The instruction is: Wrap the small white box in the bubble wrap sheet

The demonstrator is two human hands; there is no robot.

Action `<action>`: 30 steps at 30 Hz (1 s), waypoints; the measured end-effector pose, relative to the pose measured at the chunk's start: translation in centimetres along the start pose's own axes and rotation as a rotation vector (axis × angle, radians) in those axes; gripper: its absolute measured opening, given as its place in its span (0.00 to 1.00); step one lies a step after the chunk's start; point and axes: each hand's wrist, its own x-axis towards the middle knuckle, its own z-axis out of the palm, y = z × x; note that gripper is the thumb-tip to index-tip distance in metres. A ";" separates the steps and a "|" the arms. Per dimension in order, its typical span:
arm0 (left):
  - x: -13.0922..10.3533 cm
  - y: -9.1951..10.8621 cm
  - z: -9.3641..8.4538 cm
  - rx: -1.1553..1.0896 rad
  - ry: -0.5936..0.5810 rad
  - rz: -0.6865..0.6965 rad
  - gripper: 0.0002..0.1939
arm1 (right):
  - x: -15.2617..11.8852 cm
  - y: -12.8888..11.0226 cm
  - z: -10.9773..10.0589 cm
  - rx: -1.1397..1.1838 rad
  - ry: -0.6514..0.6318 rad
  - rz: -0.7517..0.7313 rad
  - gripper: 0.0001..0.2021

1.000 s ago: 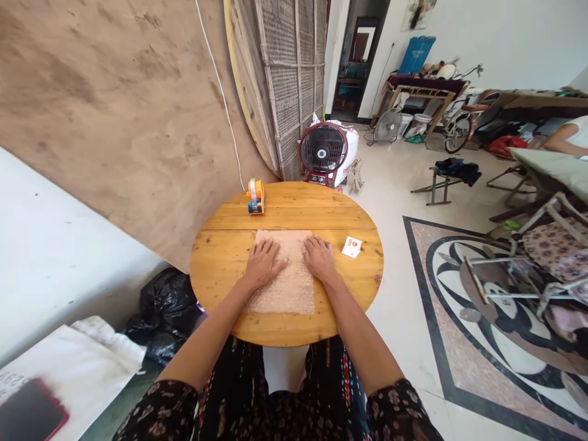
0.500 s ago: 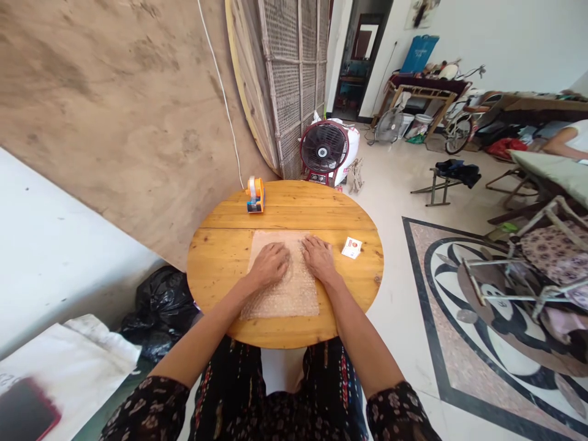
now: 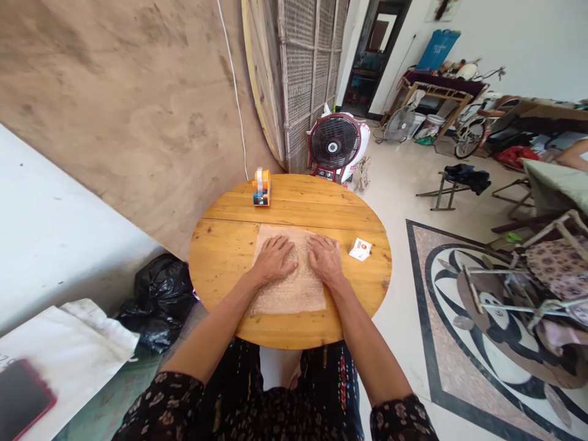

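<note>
A sheet of clear bubble wrap (image 3: 289, 297) lies flat on the round wooden table (image 3: 220, 245) in front of me. My left hand (image 3: 275, 258) rests palm down on its left part, fingers stretched out and thumb pointing inward. On the right part lies my right hand (image 3: 324, 258), also palm down with its fingers extended. Neither hand grips anything. To the right of my right hand are small white cards (image 3: 361, 248) with red print. Near the table's far left edge stands an orange and blue tape dispenser (image 3: 262, 187).
Beyond the table stands a dark red fan (image 3: 334, 144). A brown board (image 3: 138, 122) leans along the left wall, with black plastic bags (image 3: 158, 300) below it. A phone (image 3: 25, 398) lies on a white sack at lower left. A folding stool (image 3: 448, 187) stands to the right.
My left hand has flattened, its fingers now straighter and thumb more apart. My right hand stays on the bubble wrap. The camera view has shifted and tilted slightly.
</note>
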 end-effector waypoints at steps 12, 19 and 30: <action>0.1 -0.1 0.0 -0.009 0.009 0.005 0.30 | 0.1 -0.5 -0.2 -0.070 -0.164 -0.042 0.26; 0.0 0.0 -0.1 -0.002 0.016 -0.005 0.29 | 0.2 -0.3 0.2 -0.066 -0.175 -0.001 0.29; 0.0 -0.3 -0.1 -0.010 0.005 -0.034 0.31 | 0.5 -0.2 0.2 -0.032 -0.156 0.025 0.21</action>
